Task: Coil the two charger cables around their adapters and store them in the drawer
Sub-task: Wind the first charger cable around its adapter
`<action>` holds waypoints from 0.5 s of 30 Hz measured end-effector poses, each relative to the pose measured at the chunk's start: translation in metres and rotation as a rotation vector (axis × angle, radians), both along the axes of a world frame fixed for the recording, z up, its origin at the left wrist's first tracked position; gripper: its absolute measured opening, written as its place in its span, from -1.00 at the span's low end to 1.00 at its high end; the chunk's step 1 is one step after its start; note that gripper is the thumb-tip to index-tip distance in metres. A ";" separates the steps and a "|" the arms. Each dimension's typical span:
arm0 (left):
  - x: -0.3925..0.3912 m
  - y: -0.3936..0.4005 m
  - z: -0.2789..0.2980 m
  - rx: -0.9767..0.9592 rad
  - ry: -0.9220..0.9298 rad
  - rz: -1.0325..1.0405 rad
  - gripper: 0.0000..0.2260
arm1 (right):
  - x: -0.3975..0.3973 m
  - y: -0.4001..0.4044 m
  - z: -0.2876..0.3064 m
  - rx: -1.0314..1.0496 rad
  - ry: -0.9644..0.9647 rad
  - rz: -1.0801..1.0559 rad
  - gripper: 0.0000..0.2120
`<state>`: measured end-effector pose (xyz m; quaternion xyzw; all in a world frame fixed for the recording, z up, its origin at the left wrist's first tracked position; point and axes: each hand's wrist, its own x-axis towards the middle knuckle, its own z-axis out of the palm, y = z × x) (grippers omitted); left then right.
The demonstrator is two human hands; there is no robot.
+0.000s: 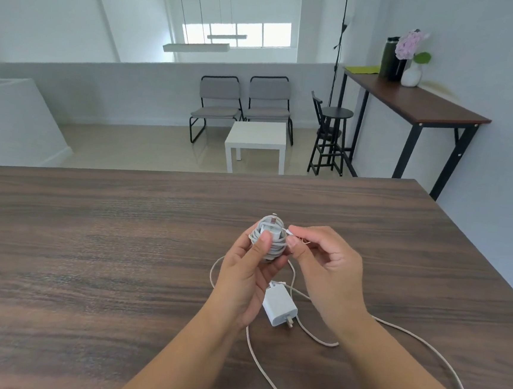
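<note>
My left hand grips a white adapter with its grey cable coiled round it, thumb pressed on the front, held above the dark wooden table. My right hand pinches the free plug end of that cable right beside the coil. Below my hands a second white adapter lies flat on the table, prongs toward me. Its pale cable lies uncoiled in loose loops around it and trails to the lower right. No drawer is in view.
The table's far edge runs across the middle of the view and its right edge slants down at the right. Beyond it stand two grey chairs, a small white table, black stools and a tall side table with a vase.
</note>
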<state>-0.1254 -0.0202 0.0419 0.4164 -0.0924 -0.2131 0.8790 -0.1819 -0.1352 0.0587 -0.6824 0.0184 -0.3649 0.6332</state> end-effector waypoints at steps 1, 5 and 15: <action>0.000 0.001 0.000 -0.008 0.005 0.001 -0.48 | 0.000 -0.003 0.001 -0.093 -0.015 -0.005 -0.85; 0.001 0.002 -0.002 -0.032 -0.039 -0.025 -0.31 | 0.002 -0.004 0.007 -0.040 0.024 0.025 -0.86; 0.003 0.010 0.005 -0.036 -0.131 -0.106 -0.24 | 0.001 0.006 0.018 0.465 0.033 0.173 -0.91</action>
